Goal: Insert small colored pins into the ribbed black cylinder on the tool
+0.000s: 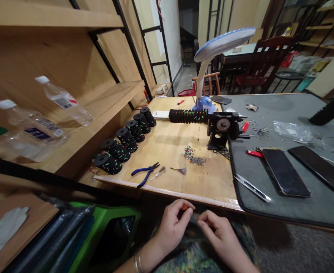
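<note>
In front of the table edge, over my lap, my left hand (173, 223) is closed, thumb and fingertips pinched. A small orange-red piece (185, 207) shows between its fingers; its kind is not clear. Close beside it, my right hand (218, 229) is also pinched closed. Whatever lies in its fingertips is too small to make out. On the table beyond lie blue-handled pliers (145, 173), small brush-like bundles (179, 170) and a pile of tiny coloured beads and metal bits (194, 156). A black hand-cranked winder (222, 127) carries a ridged black roll (188, 116) with bright green marks.
Several black spools (122, 139) line the table's left side. A blue-and-white desk lamp (205, 102) stands behind the winder. On the grey mat (251, 113) lie two phones (285, 171) and silver thread snips (252, 188). Plastic bottles (67, 101) stand on the left shelf.
</note>
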`<state>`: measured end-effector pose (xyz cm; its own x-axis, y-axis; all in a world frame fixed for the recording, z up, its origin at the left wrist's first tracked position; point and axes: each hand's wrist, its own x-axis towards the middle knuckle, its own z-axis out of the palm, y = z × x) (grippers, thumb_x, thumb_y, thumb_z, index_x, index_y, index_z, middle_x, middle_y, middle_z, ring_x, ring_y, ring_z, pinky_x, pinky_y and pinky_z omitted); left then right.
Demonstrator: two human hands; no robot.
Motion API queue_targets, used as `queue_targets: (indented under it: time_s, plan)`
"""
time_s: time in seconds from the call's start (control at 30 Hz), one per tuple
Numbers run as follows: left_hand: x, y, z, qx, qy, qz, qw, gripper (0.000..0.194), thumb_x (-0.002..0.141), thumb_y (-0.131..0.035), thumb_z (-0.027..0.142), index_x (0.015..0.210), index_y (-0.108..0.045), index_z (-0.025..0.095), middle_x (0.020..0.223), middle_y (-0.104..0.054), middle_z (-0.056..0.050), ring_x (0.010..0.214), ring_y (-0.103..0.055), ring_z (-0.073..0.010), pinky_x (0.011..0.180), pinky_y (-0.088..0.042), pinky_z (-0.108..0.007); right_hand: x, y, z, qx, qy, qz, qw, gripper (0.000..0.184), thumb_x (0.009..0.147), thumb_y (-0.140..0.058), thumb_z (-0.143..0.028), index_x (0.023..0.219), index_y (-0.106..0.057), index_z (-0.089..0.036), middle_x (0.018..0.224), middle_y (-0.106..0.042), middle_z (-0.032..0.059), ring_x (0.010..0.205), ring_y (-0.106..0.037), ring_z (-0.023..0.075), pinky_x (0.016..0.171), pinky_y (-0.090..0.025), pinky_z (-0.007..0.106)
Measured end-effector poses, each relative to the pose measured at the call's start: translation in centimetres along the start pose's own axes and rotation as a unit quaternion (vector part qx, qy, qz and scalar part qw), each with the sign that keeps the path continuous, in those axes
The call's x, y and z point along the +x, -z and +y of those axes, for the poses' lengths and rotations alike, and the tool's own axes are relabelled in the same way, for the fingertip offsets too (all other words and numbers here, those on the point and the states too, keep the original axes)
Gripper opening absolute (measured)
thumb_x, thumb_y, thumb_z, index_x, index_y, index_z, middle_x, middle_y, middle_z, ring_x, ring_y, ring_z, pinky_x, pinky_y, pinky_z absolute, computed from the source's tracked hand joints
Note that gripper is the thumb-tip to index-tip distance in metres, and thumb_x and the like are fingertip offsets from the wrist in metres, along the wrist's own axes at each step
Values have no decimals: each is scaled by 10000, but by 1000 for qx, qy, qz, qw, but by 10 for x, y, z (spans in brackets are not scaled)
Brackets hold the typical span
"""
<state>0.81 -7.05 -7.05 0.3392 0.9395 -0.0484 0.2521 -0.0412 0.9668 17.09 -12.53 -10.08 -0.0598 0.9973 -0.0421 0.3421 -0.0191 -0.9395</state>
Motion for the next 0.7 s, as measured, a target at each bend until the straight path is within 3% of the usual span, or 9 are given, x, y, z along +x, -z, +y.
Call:
queue_targets:
  time_s: [0.1, 0.17, 0.27, 0.4, 0.57, 0.7]
  plan:
    - [4, 3, 3, -20, -15, 3, 1000, 232, 891, -574, 341, 863, -727, 169, 849, -718, -86, 769, -649, -198, 719, -483, -277, -2, -1, -4, -30, 26, -1, 999, 225, 928, -463, -300, 741, -545, -206, 598, -483, -52, 528, -445, 119, 522, -321, 231]
    - [6, 1, 3, -77, 25, -1, 997, 299, 891, -573, 411, 911, -722, 154, 812, -727, -91, 677, -633, -176, 632, -473, -264, -4, -1, -6, -38, 46, 8, 998, 208, 932, -451, -284, 753, -529, -212, 608, -470, -53, 528, -438, 117, 521, -323, 228]
    - [11, -5, 3, -199, 110, -1, 974, 401, 843, -615, 502, 935, -691, 119, 680, -684, -64, 555, -577, -136, 450, -341, -206, -5, -2, -6, -45, 68, 30, 996, 203, 926, -445, -261, 737, -508, -220, 607, -446, -56, 522, -420, 115, 513, -321, 226]
    - [18, -7, 6, -314, 156, 28, 936, 447, 739, -719, 539, 849, -648, 112, 561, -529, 31, 479, -463, -74, 415, -206, -181, -4, -1, -2, -42, 74, 50, 995, 205, 913, -458, -253, 716, -501, -223, 602, -439, -57, 513, -398, 111, 498, -317, 222]
    - [26, 12, 5, -321, 141, 94, 932, 473, 695, -750, 563, 799, -624, 118, 539, -445, 65, 486, -362, -52, 453, -210, -185, -4, 4, 1, -15, 45, 65, 997, 229, 921, -461, -309, 710, -494, -226, 560, -466, -56, 494, -425, 118, 493, -331, 226]
    - [23, 24, -1, -280, 162, 85, 942, 411, 658, -799, 477, 792, -623, 130, 594, -466, 55, 528, -367, -60, 495, -250, -193, -5, 8, -1, 19, 17, 56, 998, 269, 953, -431, -369, 742, -507, -220, 575, -545, -35, 527, -507, 138, 541, -375, 234]
